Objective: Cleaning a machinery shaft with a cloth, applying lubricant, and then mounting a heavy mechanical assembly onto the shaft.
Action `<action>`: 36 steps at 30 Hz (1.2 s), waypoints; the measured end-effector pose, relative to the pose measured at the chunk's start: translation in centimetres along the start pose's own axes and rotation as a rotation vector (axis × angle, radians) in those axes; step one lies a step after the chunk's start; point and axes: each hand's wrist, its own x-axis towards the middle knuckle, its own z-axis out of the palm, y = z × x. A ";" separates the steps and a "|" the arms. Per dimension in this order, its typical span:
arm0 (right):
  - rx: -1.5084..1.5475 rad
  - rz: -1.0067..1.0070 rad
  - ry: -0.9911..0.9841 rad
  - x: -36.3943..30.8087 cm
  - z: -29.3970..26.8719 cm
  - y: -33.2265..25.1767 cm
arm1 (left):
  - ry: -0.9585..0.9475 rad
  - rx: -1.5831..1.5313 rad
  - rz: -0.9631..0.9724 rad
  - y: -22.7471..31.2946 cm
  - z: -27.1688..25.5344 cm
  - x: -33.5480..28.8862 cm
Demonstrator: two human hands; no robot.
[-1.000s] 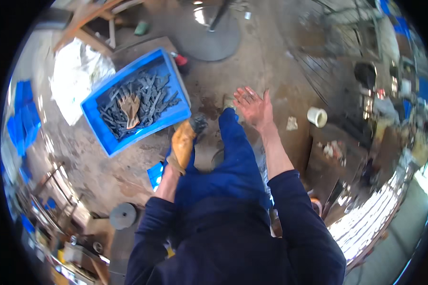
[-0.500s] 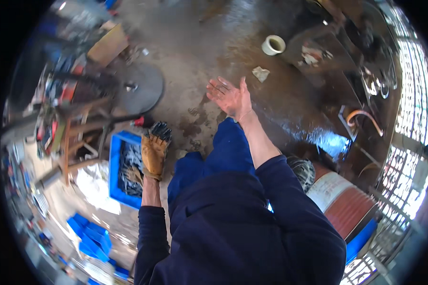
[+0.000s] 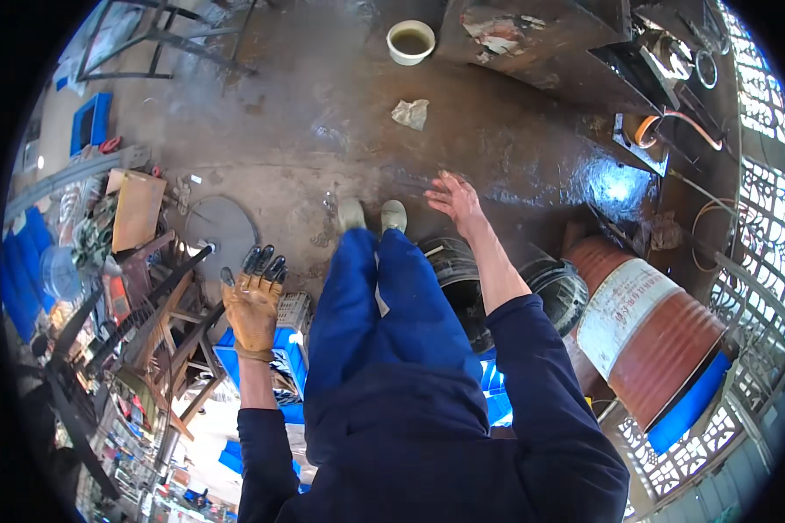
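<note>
overhead: dark stained concrete floor (image 3: 340, 113) fills the upper half, seen from above a person in dark blue workwear.
floor clutter: cream round bowl of brown liquid (image 3: 411, 41) at 12 o'clock; crumpled pale scrap (image 3: 410, 113) just below it, well apart from both hands.
left side: grey round metal disc (image 3: 221, 228) at 9 o'clock, beside a rust-brown flat board (image 3: 137, 209) and dark metal stands (image 3: 161, 305).
right side: rust-red metal drum with a pale label (image 3: 650, 322) at 4 o'clock; black round buckets (image 3: 458, 279) between it and the legs.
below left hand: blue plastic crate (image 3: 288, 353), partly hidden by the glove and leg.
left hand (image 3: 253, 301): in a tan leather glove with dark fingertips, fingers spread wide, holding nothing, raised over the crate.
right hand (image 3: 455, 199): bare, palm down, fingers loosely spread, empty, arm stretched toward 12 o'clock above the buckets.
feet: pale shoes (image 3: 372, 214) side by side at centre.
</note>
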 end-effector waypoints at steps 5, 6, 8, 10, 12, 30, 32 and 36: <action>-0.166 -0.042 0.114 5.2 -1.4 0.6 | 0.117 -0.035 -0.038 1.7 4.4 4.7; -0.224 -0.031 0.137 6.5 -0.9 0.5 | 0.016 -0.030 -0.039 2.2 4.2 6.3; -0.279 -0.003 0.157 9.2 0.0 0.4 | 0.066 -0.008 -0.053 2.8 3.9 8.9; -0.370 -0.022 0.160 12.7 -0.3 1.0 | 0.119 0.011 -0.077 2.3 3.1 11.6; -0.569 -0.203 0.256 19.1 -2.9 3.1 | 0.125 0.229 -0.056 0.8 1.8 15.1; -1.397 -0.509 0.136 46.0 -3.1 7.4 | 0.543 0.575 -0.266 -6.4 -7.9 15.4; -0.998 -0.492 0.073 42.3 -4.5 7.0 | 0.489 0.685 -0.224 -6.1 -5.9 14.7; -0.164 -0.168 0.005 30.7 -11.8 2.9 | 0.271 0.708 -0.221 -3.9 -2.3 14.8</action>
